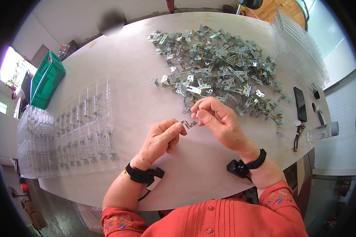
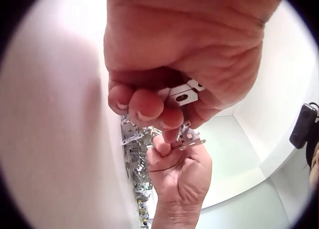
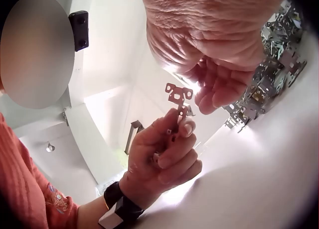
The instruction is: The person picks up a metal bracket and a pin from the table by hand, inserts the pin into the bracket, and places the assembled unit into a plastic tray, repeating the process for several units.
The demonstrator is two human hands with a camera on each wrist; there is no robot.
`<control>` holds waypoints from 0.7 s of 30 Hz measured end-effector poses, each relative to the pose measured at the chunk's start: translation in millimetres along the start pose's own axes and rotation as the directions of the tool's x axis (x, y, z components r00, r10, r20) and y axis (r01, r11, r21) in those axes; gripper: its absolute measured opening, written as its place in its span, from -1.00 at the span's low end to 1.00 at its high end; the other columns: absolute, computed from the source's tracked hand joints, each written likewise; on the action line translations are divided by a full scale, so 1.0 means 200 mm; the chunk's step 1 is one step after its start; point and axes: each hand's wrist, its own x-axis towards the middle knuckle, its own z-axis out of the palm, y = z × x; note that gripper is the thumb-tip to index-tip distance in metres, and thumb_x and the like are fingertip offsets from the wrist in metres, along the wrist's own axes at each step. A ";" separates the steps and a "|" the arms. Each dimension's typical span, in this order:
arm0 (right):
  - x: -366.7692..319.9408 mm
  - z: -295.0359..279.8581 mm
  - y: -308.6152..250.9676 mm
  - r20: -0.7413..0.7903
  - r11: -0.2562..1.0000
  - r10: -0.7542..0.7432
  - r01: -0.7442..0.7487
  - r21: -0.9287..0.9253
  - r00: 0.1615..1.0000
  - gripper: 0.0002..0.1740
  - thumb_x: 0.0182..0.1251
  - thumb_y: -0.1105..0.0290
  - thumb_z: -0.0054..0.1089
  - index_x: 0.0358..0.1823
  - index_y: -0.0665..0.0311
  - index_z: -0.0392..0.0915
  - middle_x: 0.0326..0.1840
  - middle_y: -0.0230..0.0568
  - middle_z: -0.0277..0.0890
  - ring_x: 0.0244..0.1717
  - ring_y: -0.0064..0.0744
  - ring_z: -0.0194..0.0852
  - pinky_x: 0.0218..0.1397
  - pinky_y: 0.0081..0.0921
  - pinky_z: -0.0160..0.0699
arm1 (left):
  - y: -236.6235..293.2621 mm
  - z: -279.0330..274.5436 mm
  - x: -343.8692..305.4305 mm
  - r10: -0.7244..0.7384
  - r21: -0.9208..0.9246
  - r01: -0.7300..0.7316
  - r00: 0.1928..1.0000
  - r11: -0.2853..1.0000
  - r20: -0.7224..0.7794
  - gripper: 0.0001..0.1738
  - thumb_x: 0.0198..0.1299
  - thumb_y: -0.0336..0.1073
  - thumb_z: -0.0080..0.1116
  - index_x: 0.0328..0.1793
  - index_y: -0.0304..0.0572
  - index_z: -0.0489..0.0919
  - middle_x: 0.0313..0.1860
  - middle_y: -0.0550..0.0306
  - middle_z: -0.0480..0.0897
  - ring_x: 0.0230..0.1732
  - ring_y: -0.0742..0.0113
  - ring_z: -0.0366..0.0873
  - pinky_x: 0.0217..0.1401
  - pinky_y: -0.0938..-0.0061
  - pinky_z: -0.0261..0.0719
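In the head view my left hand [image 1: 164, 138] pinches a small metal hinge bracket [image 1: 189, 124] between thumb and forefinger. Its flanged end, with round holes and a square cutout, sticks up past the fingertips in the right wrist view. Another plate of the bracket [image 2: 183, 96] shows under the left fingers in the left wrist view. My right hand [image 1: 221, 122] is close beside the bracket's free end, fingers bent toward the thumb. I cannot tell whether anything lies between those fingers. Behind both hands spreads a large heap of similar metal brackets [image 1: 209, 59].
Clear plastic trays [image 1: 108, 87] at left hold rows of brackets. A green crate [image 1: 47, 81] stands behind them. More clear trays [image 1: 300, 47] are stacked at the far right. A phone [image 1: 300, 104], a bottle [image 1: 322, 132] and a keychain [image 1: 297, 136] lie along the table's right edge.
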 end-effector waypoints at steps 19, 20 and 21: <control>-0.01 0.01 0.01 0.029 0.978 -0.187 0.183 0.103 0.982 -0.94 0.55 0.53 0.17 -0.06 0.38 0.56 0.09 -0.22 0.48 -0.06 -0.50 0.63 0.02 -0.51 0.70 | -0.08 -0.07 0.05 0.091 -0.483 0.009 0.979 0.876 0.185 -0.34 0.54 0.14 -0.19 0.22 -0.36 0.62 -0.35 -0.01 0.73 -0.46 0.26 0.66 -0.34 0.48 0.54; -0.01 0.01 0.02 -0.007 0.976 -0.159 0.158 0.148 0.987 -0.92 0.57 0.52 0.15 -0.03 0.37 0.55 0.12 -0.22 0.46 -0.05 -0.51 0.63 0.04 -0.51 0.71 | -0.10 -0.08 0.06 0.165 -0.403 -0.116 0.982 0.908 0.088 -0.38 0.53 0.06 -0.15 0.34 -0.37 0.53 -0.12 -0.10 0.71 -0.25 0.13 0.69 -0.20 0.37 0.60; -0.01 0.01 0.02 -0.005 0.976 -0.163 0.162 0.148 0.987 -0.92 0.57 0.52 0.15 -0.03 0.37 0.55 0.12 -0.22 0.46 -0.05 -0.51 0.63 0.04 -0.51 0.71 | -0.10 -0.08 0.06 0.246 -0.309 -0.235 0.969 0.922 -0.003 -0.38 0.52 -0.02 -0.10 0.45 -0.39 0.45 0.12 -0.19 0.70 -0.04 -0.01 0.73 -0.07 0.26 0.67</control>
